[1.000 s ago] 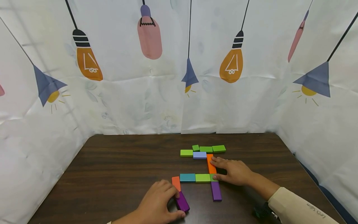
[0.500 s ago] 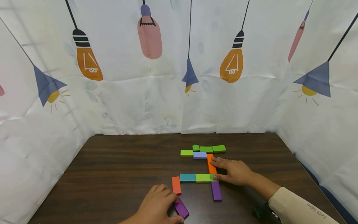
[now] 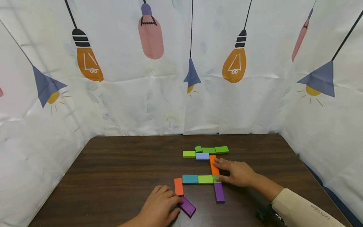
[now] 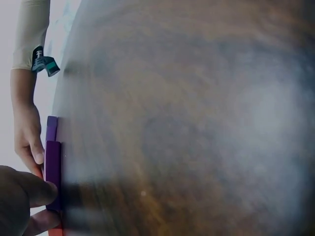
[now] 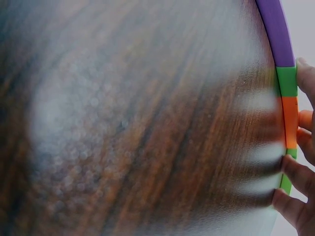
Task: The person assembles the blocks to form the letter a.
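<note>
In the head view, my left hand (image 3: pixel 160 206) lies by a purple block (image 3: pixel 187 206) that sits aslant on the table. Its index finger touches the block's upper left end; the thumb lies beside it, apart from the lower end. Just above is an upright orange-red block (image 3: pixel 178 186). My right hand (image 3: pixel 238 174) rests with spread fingers at an orange block (image 3: pixel 214 165) and a small green block (image 3: pixel 214 179), partly hidden by the thumb. A second purple block (image 3: pixel 219 193) extends below the green one. Teal (image 3: pixel 190 179) and lime (image 3: pixel 205 179) blocks join in a row.
Farther back lie a periwinkle block (image 3: pixel 202 156), a lime block (image 3: pixel 189 154) and several green blocks (image 3: pixel 209 150). All rest on a dark wooden table (image 3: pixel 127 170). A white curtain (image 3: pixel 170 107) printed with lamps hangs behind and at the sides.
The purple block at my left hand has come away from the orange-red block's lower end and turned more aslant. The left thumb has moved off its lower end. My right hand stays put.
</note>
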A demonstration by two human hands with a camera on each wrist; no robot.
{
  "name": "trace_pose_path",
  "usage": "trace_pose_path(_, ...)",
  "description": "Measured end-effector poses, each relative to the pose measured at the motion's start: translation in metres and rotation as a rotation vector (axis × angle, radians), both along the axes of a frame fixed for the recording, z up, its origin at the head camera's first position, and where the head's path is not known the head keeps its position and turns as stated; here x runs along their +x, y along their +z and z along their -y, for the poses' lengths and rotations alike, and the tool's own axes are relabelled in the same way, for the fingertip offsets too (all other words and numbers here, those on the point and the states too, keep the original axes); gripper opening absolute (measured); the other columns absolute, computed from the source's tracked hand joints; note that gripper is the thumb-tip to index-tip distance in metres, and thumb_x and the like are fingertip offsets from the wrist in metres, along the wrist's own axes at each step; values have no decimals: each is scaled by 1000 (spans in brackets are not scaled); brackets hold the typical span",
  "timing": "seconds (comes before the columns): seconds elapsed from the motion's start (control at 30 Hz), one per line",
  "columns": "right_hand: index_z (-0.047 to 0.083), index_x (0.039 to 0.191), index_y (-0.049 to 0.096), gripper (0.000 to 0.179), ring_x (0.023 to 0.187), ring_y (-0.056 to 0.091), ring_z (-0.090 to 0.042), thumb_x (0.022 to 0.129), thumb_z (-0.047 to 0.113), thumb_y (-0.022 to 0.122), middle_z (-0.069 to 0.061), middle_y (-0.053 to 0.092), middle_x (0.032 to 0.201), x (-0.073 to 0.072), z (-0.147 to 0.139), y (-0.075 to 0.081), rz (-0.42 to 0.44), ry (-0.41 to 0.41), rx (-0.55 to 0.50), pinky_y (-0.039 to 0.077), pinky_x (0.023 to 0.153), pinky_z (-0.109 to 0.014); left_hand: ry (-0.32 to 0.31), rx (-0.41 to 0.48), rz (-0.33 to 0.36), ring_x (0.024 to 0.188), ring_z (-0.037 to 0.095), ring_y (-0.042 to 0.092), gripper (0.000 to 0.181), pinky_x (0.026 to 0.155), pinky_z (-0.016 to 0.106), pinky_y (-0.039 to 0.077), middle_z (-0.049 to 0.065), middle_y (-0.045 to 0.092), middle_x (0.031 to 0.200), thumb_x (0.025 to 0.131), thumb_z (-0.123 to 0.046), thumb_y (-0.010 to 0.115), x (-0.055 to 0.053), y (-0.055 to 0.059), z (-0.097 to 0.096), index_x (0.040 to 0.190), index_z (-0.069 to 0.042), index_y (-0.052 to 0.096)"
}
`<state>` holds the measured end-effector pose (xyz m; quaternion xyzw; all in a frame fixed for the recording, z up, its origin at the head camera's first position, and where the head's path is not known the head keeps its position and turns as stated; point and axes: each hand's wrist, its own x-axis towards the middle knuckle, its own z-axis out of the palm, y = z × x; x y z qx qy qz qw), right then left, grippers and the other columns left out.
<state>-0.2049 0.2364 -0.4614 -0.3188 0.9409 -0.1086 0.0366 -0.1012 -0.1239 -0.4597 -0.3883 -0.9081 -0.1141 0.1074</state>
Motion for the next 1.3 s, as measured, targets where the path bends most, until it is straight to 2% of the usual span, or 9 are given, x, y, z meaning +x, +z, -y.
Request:
trace_pose_path(0.3,21,154,50,78,138,51,-27,95,73,47,2,45,157,-1,0,1,10,-1,5,53,91,-53,19,20,-39,97,14,58,13,89,43,47,-14,70,98,89,-29,79,0,-2,-4,102,-26,77)
trace_pose_path(0.6,20,153,51,78,138,51,-27,96,72,48,2,46,156,0,1,3,10,1,5,54,90,-51,46,-20,32,98,13,59,17,90,43,47,-12,69,99,92,-34,76,-2,10,-3,104,-22,76)
trace_pose_path(0.67,20,153,51,77,137,51,-27,96,72,49,2,46,156,1,1,4,7,3,6,55,87,-49,15,-4,28,100,12,58,18,91,43,48,-12,67,102,92,-33,77,-5,13,-2,106,-21,76)
trace_pose_path(0.77,20,153,51,77,137,51,-27,96,71,49,2,46,156,1,2,5,8,4,5,55,85,-48,-102,8,26,110,13,56,25,95,44,50,-8,63,115,93,-31,77,-12,15,2,116,-23,74)
trace_pose_path(0.87,20,153,51,77,137,51,-27,96,72,49,2,46,156,1,2,4,9,5,2,55,86,-49,-230,-35,46,122,16,54,36,99,45,50,-2,59,130,96,-34,73,-17,15,8,131,-27,68)
trace_pose_path(0.93,20,153,51,77,138,50,-26,96,72,48,2,46,156,0,2,3,7,6,1,54,87,-50,-281,-77,70,127,18,51,43,101,45,48,0,56,137,98,-38,69,-19,15,12,140,-30,63)
trace_pose_path(1.1,19,153,51,78,138,51,-27,96,72,48,1,46,156,0,1,3,4,9,1,54,88,-49,-318,-138,99,131,20,50,47,104,46,46,2,53,145,101,-46,63,-19,16,15,146,-34,57)
trace_pose_path(1.3,20,153,51,77,137,51,-27,96,71,49,1,46,156,1,1,3,3,0,2,55,78,-43,-312,-170,114,132,21,51,49,101,46,48,2,52,148,100,-48,63,-19,15,17,148,-35,56)
